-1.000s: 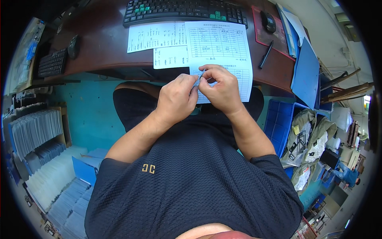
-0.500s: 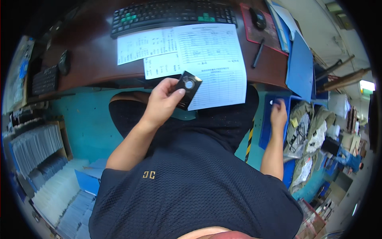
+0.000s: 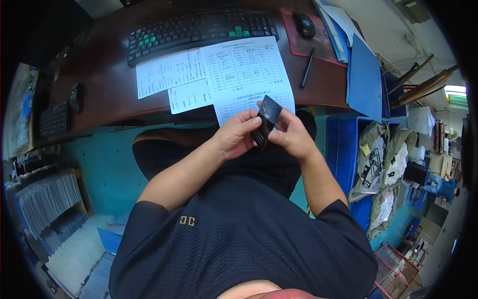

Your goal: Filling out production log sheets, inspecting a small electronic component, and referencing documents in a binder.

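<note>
A flat, glossy black rectangular plate [image 3: 269, 111] with a pale ring-shaped mark near its top is held up, tilted, over my lap. My left hand [image 3: 237, 134] grips its left side with the thumb on the face. From the right, my right hand [image 3: 295, 135] pinches its other edge, thumb in front and fingers partly behind. Just beyond the plate lie printed forms [image 3: 244, 67] with handwriting, hanging slightly over the desk's front edge. Whether the plate is one piece or several stacked together I cannot tell.
On the dark desk [image 3: 107, 60] are a black keyboard [image 3: 199, 32], a pen [image 3: 307, 68], a mouse [image 3: 303, 25] on a red mat and blue folders [image 3: 363, 82]. Blue bins [image 3: 341, 149] with bagged black parts stand at right. Stacked sheets [image 3: 50, 192] fill the lower left.
My right hand has come from the blue bin at the right to the black plate and now grips it too. My left hand has shifted right with the plate. The view has turned slightly.
</note>
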The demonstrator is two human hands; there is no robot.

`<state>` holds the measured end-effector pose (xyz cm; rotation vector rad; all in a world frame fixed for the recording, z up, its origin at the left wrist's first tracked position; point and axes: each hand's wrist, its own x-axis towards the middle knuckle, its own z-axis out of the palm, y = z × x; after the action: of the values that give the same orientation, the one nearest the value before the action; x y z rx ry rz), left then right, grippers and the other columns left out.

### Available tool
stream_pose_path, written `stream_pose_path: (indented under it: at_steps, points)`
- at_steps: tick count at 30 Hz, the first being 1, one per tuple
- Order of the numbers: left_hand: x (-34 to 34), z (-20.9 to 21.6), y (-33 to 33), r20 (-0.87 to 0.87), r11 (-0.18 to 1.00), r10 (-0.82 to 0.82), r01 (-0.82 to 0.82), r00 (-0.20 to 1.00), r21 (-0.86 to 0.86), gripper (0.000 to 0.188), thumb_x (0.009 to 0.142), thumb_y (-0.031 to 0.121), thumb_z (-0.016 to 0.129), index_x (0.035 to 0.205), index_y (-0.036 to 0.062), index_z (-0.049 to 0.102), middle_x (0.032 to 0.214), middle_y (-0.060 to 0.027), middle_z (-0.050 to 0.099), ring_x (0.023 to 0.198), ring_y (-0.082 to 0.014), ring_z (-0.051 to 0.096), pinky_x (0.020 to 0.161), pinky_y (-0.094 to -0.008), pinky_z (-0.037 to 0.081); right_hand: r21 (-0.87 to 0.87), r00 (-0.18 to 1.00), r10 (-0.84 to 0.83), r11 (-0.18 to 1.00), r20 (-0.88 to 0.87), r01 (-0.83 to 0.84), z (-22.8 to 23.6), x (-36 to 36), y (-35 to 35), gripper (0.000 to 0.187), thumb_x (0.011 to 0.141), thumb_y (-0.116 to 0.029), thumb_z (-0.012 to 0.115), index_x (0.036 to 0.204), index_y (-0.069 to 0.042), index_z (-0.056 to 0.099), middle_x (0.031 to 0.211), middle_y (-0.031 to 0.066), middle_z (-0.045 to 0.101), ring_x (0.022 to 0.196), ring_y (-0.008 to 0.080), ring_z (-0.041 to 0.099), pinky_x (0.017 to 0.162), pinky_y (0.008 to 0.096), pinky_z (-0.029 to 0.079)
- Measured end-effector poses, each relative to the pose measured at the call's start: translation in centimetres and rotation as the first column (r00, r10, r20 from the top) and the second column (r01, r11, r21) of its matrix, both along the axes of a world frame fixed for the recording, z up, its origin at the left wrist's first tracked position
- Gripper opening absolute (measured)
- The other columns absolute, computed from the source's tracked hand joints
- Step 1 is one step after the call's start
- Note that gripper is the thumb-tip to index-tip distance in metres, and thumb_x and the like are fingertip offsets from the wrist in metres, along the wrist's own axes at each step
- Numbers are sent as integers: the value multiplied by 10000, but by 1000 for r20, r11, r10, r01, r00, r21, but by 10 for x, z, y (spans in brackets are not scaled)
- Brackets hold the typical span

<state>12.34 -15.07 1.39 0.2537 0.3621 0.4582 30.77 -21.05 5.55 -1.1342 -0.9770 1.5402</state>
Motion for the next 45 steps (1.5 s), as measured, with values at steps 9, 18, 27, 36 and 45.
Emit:
stream_pose_path:
  at_steps: [9,18,27,36,45]
  points:
    - [-27,1,10,-290,984,-94,133,952,117,290,998,334,630,1094,60,639,1018,-84,699,865,-155,686,715,-282,554,8,657,-171,970,734,244,19,12,96,648,765,-400,803,1213,41,648,1104,162,700,1004,262,675,884,366,526]
    - [-99,-54,-16,-627,838,-260,495,734,232,280,967,302,664,1077,44,654,1007,-87,707,865,-146,672,747,-270,540,67,-46,-63,994,997,88,2,12,143,610,777,-498,739,1033,56,712,1042,232,661,970,381,679,870,444,543]
    - [-85,-59,-18,-681,890,88,249,727,381,240,947,209,698,1062,10,628,933,-34,654,839,-99,592,774,-253,506,71,-140,-58,994,988,88,-6,7,145,609,853,-551,693,999,39,732,1026,207,674,956,349,686,837,444,548]
    - [-79,-55,-12,-577,890,36,236,816,390,263,961,121,660,1174,-33,639,1102,-78,690,990,-119,631,911,-289,513,658,104,-679,644,727,-390,-19,34,161,264,880,-237,690,991,0,723,972,172,721,869,316,698,788,416,544]
    - [-86,-52,-8,-569,904,-10,251,822,347,304,953,118,663,1214,-32,629,1150,-88,688,1047,-141,633,962,-314,503,584,27,-628,704,777,-404,-39,23,165,62,835,-87,647,822,-46,692,771,109,712,722,263,685,712,383,549]
